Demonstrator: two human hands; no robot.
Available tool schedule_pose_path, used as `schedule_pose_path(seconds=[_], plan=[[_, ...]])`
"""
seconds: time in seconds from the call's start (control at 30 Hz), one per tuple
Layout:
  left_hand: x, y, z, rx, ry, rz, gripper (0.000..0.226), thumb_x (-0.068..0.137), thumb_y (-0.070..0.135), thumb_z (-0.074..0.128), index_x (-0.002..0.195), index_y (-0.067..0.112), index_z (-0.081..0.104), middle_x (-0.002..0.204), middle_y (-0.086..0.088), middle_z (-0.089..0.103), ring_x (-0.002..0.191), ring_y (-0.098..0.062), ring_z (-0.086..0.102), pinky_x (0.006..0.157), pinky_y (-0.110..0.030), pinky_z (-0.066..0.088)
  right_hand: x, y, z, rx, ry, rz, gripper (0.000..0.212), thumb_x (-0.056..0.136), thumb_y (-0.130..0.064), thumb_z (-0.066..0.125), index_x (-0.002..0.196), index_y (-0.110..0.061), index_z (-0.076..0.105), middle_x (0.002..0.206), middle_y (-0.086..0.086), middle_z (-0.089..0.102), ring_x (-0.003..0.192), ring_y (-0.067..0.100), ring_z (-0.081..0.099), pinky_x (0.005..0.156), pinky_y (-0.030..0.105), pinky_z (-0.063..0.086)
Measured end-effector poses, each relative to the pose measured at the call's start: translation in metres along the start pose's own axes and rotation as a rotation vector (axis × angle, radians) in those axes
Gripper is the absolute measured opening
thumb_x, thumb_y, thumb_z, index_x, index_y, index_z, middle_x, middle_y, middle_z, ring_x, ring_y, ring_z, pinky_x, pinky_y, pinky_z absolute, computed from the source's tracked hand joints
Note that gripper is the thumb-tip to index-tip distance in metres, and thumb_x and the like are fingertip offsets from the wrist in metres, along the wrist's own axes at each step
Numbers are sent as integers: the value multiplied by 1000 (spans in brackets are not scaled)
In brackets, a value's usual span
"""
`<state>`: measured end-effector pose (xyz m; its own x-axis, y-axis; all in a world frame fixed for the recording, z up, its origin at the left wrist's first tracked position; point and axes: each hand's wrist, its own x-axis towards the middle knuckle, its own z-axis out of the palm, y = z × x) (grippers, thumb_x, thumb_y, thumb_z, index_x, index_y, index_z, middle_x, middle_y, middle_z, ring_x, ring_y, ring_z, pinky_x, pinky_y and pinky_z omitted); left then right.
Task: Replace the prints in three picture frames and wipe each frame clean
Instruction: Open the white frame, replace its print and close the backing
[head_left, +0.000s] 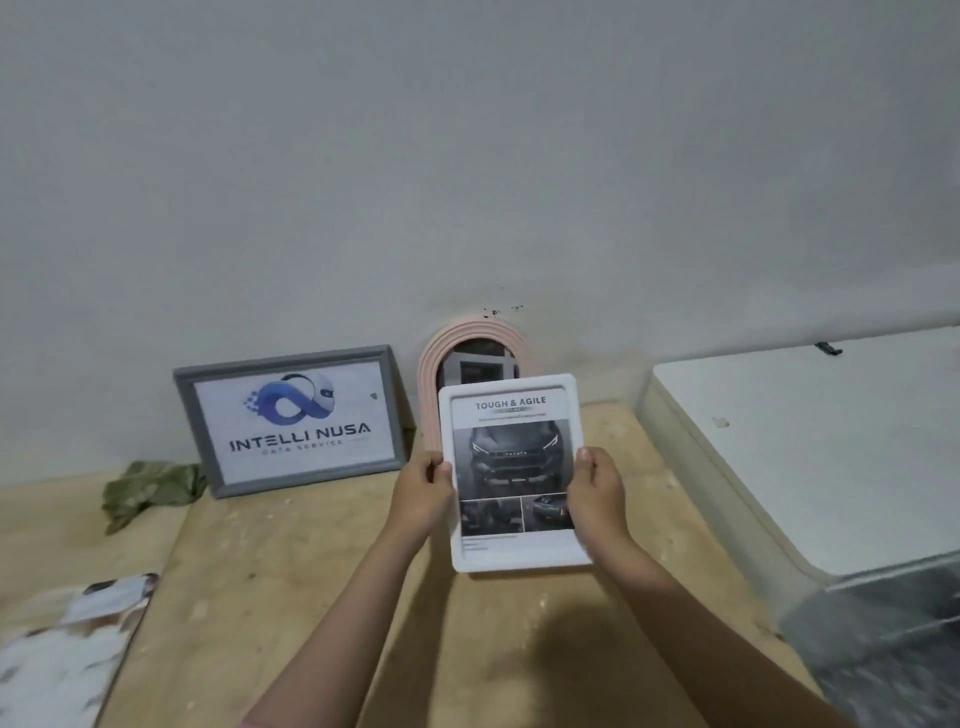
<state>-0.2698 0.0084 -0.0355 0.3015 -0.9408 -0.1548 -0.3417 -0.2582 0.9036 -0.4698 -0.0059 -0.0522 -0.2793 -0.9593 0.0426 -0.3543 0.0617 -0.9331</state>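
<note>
You hold the white frame (514, 470) upright in front of you, just right of the picture's center, with both hands. Your left hand (423, 491) has its grip closed on the frame's left edge, thumb over the front, and your right hand (597, 493) has its grip closed on the right edge the same way. The print inside it shows a dark car under the heading "TOUGH & AGILE" (the small text below the photos is too blurred to read).

Behind the white frame, the pink arched frame (475, 338) stands against the grey wall (467, 156), its lower part hidden by the one you hold. To the left of it, the grey frame (288, 421) leans back against the wall on the tan bench (311, 571), holding a print with a blue looped logo and the words "INTELLI NUSA".

Left of the grey frame, a crumpled green cloth (150, 491) lies on the bench near the wall. In the lower left corner lies a blurred sheet of paper (67, 649) with white and brown patches. At the right of the picture sits a white box (805, 447) with a flat top.
</note>
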Motion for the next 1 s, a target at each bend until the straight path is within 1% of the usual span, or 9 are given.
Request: schedule_pose_path(seconds=[0.13,0.27,0.37,0.5,0.6,0.67,0.83,0.93,1.0], plan=[[-34,-27,-47,-54,59,-131,27,95,22,48,70,14,57,78,-6,62,79,-24,58,69,-32,45,-50,-28,17,3,-190,-139,18,98,-34,40,86,-26,51,72,-1,58,64,16,54,60,43,49],[-66,-22,-88,-276,111,-223,38,94,49,47,81,15,58,88,-5,66,84,-21,64,72,-32,48,-94,-45,28,-72,-328,-354,10,96,-28,48,91,-21,53,79,-5,60,70,7,58,57,25,49],[-85,-11,-119,-401,95,-299,49,88,59,49,92,12,63,86,-7,71,83,-22,69,74,-35,56,-121,-43,38,-273,-317,-645,21,95,-34,45,95,-18,59,81,-2,62,70,13,55,59,25,41],[-96,-13,-145,-422,46,-388,30,88,31,65,83,1,65,58,-6,65,63,-23,65,67,-34,56,-144,-30,56,-388,-264,-1027,35,98,-35,41,100,-11,66,88,2,68,80,12,58,73,19,41],[-96,-27,-152,-443,20,-462,6,86,-1,60,83,-5,59,65,-14,60,44,-16,61,47,-25,53,-154,-14,64,-402,-248,-1181,39,99,-32,42,101,-6,70,98,7,71,91,19,66,85,29,52],[-97,-44,-152,-433,20,-478,9,86,-7,56,78,-5,58,67,-16,60,40,-15,59,41,-22,49,-157,0,68,-429,-270,-1226,34,97,-29,46,100,-5,70,103,10,70,97,21,65,87,33,53],[-99,-84,-145,-464,40,-479,25,89,-9,51,69,0,61,50,-5,63,42,-15,59,45,-20,49,-144,16,59,-310,-226,-756,37,83,-39,60,104,-8,67,114,9,62,108,20,55,94,31,43],[-99,-101,-140,-511,9,-496,23,92,-8,48,79,1,65,58,-6,68,47,-15,64,47,-21,52,-125,23,56,-125,-69,-206,34,89,-26,53,109,0,63,107,15,62,100,27,57,89,28,42],[-99,-111,-134,-513,-30,-505,21,93,-5,48,86,3,66,62,-5,70,50,-14,65,51,-21,52,-109,27,57,37,-127,215,22,91,-13,52,103,1,65,100,15,66,93,27,60,80,31,47]])
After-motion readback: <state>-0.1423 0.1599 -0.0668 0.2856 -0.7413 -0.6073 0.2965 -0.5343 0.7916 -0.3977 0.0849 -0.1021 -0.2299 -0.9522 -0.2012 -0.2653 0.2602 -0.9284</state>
